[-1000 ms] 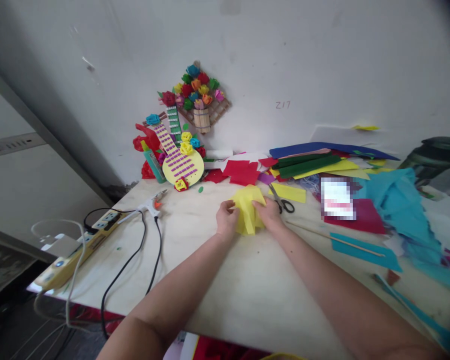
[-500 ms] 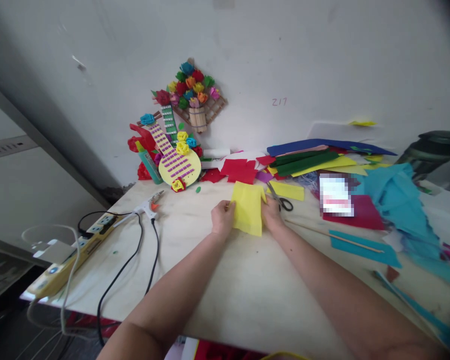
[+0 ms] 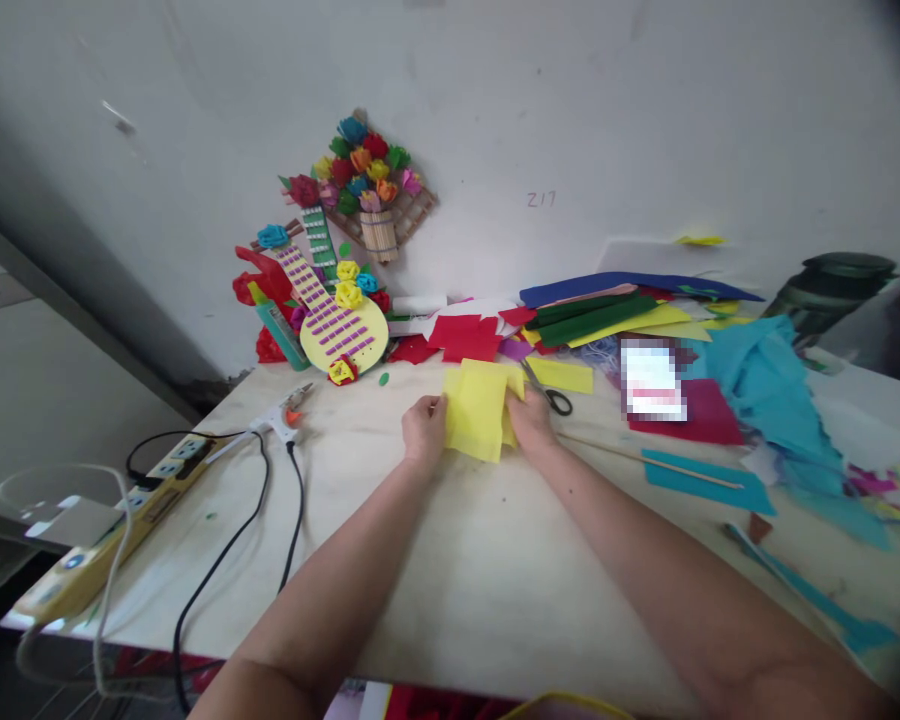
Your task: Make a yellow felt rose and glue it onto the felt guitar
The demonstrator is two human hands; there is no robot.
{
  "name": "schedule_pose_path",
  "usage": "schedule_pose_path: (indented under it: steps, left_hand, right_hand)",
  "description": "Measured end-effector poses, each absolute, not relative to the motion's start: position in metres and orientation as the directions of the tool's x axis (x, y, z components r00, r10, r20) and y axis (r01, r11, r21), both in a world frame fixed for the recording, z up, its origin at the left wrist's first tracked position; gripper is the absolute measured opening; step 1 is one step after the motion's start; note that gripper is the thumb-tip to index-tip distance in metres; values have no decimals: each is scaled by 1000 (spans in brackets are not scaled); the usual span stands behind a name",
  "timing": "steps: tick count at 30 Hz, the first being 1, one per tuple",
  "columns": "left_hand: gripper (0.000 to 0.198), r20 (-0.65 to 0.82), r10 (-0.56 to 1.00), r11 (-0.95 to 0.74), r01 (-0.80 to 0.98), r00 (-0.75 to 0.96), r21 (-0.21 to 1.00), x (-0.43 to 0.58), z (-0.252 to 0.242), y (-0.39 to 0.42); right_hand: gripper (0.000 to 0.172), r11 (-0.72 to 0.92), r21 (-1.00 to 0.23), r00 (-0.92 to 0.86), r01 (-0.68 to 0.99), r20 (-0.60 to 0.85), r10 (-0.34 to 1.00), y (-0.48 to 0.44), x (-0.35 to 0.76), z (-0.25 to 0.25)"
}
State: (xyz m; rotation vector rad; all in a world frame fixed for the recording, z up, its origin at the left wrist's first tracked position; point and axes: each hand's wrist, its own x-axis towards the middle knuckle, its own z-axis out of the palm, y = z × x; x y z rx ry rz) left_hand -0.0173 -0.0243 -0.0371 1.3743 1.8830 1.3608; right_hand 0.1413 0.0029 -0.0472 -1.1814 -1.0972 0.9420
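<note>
Yel. sheet [image 3: 474, 412]: matt, ppr-like surf.

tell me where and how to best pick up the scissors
Probably by the black handle loop of the scissors, coming from the right: that loop shows just right of the right hand, while the blades point away and left.

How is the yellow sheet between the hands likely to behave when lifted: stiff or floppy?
The yellow sheet is probably floppy: it folds beside the right hand. It looks thin, so likely light and perhaps easily torn.
</note>
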Motion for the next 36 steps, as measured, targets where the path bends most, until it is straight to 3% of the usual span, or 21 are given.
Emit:
schedule_pose_path:
  steps: [6, 11, 15, 18, 21, 25, 28, 30, 33, 36]
  left_hand:
    - [32, 212, 849, 26, 440, -484, 898, -34, -25, -19]
    - [27, 313, 736, 231, 657, -600, 717, -72, 4, -21]
    - [19, 279, 710, 352, 669, -647, 655, -97, 11, -23]
    - [10, 235, 767, 409, 737, -597, 538, -101, 5, -23]
    - [22, 339, 791, 354, 834, -508, 424, -93, 1, -23]
    - [33, 616, 746, 74, 951, -253, 301, -73, 2, -25]
    - [31, 620, 776, -170, 909, -114, 381, -54, 0, -29]
    - [33, 562, 823, -262, 825, -80, 500, -40, -3, -33]
    - [48, 462, 887, -343, 667, -2, 661, -22, -5, -42]
    - [61, 343, 939, -320, 461, 36, 827, -12, -4, -49]
  right_hand:
    - [33, 190, -971, 248, -142, 151, 957, 4, 140, -46]
    - [32, 197, -921, 269, -337, 106, 957, -2, 139, -37]
    - [31, 188, -892, 322, -412, 51, 945, -1, 141, -34]
    - [30, 189, -872, 376, -452, 6, 927, 3, 143, -34]
    - [30, 178, -856, 397, -485, -35, 917, 5, 144, -33]
    - [29, 142, -881, 382, -451, -47, 923, 3, 142, -27]
    - [30, 135, -894, 356, -427, -29, 934, 1, 141, -26]
    - [31, 142, -889, 340, -436, -16, 940, 2, 142, -28]
    - [33, 132, -893, 300, -429, -4, 954, 4, 142, -31]
    - [36, 134, -904, 251, -405, 31, 967, 3, 141, -34]
